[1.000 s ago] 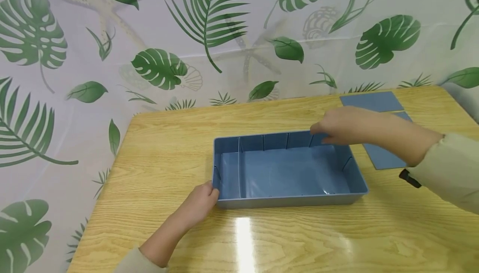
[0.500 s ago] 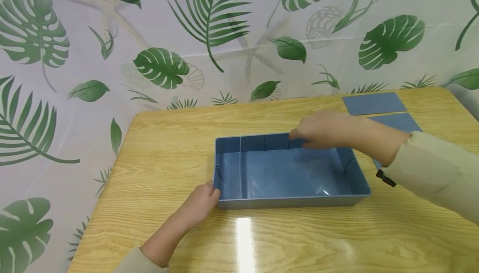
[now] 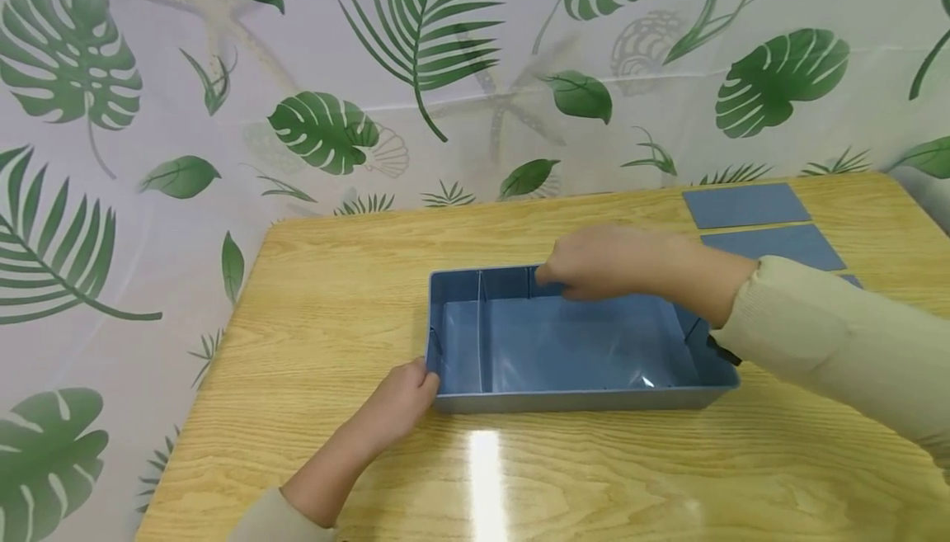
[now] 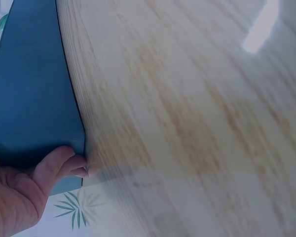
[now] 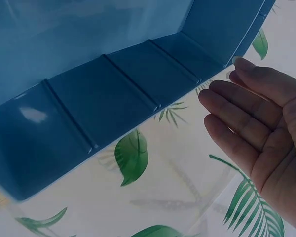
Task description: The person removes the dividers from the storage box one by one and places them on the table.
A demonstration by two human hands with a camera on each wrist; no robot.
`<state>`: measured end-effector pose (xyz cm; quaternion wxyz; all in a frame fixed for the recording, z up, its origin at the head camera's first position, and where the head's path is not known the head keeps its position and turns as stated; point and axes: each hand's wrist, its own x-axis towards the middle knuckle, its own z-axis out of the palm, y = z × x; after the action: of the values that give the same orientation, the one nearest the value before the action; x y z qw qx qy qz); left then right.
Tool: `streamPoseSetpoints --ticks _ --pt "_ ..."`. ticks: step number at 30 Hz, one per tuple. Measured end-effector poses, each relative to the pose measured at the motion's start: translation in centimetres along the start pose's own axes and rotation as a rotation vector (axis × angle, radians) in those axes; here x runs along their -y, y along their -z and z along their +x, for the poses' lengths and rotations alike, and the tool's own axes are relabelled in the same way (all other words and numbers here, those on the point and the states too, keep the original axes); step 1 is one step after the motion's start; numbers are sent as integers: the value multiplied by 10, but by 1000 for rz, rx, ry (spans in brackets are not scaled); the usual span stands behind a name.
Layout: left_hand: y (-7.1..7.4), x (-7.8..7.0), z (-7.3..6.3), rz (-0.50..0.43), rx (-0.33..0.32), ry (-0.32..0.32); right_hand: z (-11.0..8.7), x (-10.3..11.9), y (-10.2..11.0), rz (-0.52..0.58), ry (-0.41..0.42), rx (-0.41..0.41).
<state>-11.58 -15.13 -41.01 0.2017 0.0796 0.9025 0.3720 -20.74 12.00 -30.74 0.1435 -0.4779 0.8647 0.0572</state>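
Observation:
A blue rectangular storage box (image 3: 586,402) sits on the table, with slot ribs along its walls. One thin divider (image 3: 481,344) stands crosswise near its left end. My left hand (image 3: 401,398) grips the front left corner, thumb at the rim. In the left wrist view its fingers (image 4: 56,165) bend against the box's outside. My right hand (image 3: 594,261) is over the far wall, fingertips by the rim near a slot. In the right wrist view its fingers are loosely extended and hold nothing; the thumb tip (image 5: 241,63) is at the rim. Exact contact is hard to tell.
Flat blue panels lie on the table's right: one at the back (image 3: 745,205), another in front of it (image 3: 779,247), and a further piece mostly behind the right sleeve (image 3: 816,319). A leaf-patterned cloth (image 3: 460,72) hangs behind the wooden table (image 3: 334,294).
My right hand has slid left along the box's far wall, from near its right end towards the middle. The left hand keeps its grip, and the box stays put.

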Motion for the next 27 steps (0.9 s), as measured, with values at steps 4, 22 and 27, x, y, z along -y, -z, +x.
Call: streamPoseSetpoints --ticks 4,22,27 --pt "1 -1 0 0 -1 -6 8 6 1 -21 1 2" --pt "1 0 1 17 -14 -5 52 32 7 -149 93 14" --pt "0 1 1 -1 -9 -9 63 42 6 -197 143 0"
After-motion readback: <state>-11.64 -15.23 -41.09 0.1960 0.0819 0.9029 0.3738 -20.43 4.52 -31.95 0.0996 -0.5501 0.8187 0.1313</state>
